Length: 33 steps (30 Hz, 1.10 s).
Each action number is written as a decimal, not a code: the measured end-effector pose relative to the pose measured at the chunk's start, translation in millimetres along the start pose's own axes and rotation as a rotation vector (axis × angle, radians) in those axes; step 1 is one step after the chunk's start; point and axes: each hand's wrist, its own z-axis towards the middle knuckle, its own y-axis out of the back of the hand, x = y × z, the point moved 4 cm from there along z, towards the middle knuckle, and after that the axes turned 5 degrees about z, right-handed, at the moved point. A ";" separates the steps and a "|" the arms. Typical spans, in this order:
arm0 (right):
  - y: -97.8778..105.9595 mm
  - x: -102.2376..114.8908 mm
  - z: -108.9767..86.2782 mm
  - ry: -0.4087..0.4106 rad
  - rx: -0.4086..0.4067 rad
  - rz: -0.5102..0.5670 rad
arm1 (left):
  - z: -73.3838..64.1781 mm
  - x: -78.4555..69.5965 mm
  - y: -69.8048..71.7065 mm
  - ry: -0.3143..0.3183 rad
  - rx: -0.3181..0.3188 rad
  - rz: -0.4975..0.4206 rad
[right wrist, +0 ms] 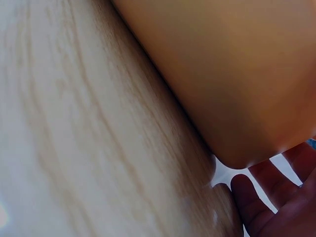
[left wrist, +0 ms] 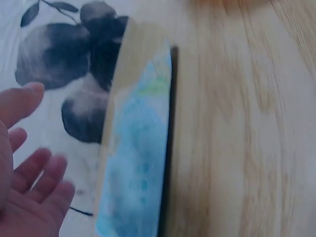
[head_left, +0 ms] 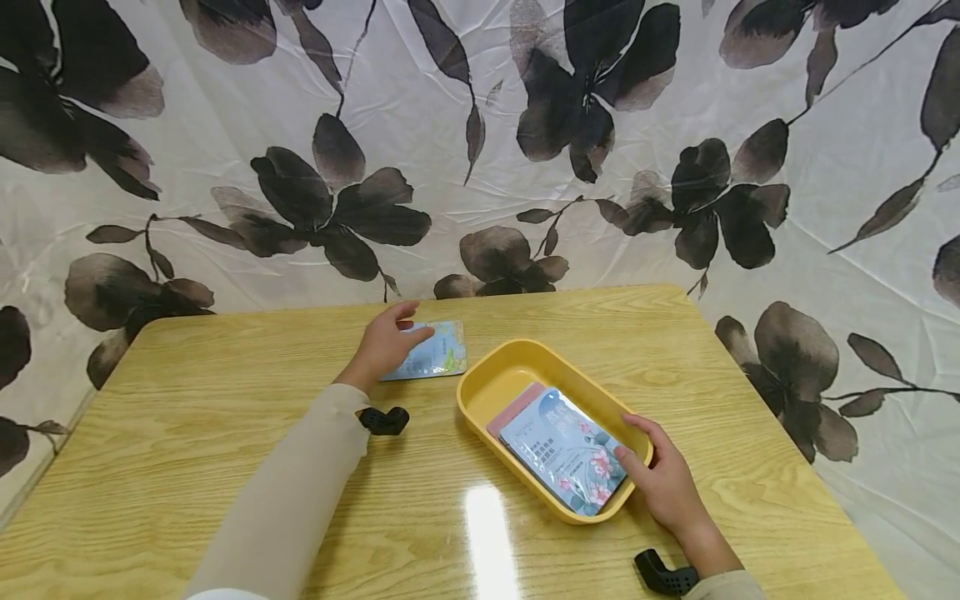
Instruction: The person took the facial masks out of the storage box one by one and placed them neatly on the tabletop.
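A flat, pale blue facial mask packet lies near the table's back edge. Over its left part hovers my left hand, fingers loosely bent; the left wrist view shows this hand beside the packet, not gripping it. Toward the right stands a yellow plastic tub, whose near right rim my right hand holds, thumb over the inside and fingers outside. Inside the tub, a blue packet with pink flowers rests on a pink one. Fingers show beneath the tub's wall in the right wrist view.
Everything stands on a wood-grain table with rounded back corners. Behind it hangs a white cloth with dark flowers. A black wrist mount is at the left wrist, another at the right.
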 end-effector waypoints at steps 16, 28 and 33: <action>0.2 -0.4 -0.6 -0.013 0.012 0.023 | -15.0 -49.4 -27.5 -0.139 0.187 -0.215; 1.7 0.6 0.0 -0.017 0.013 0.002 | -35.6 -82.4 -60.2 -0.203 0.237 -0.257; 1.9 1.4 0.0 -0.008 0.013 0.005 | -37.9 -89.4 -76.0 -0.242 0.280 -0.225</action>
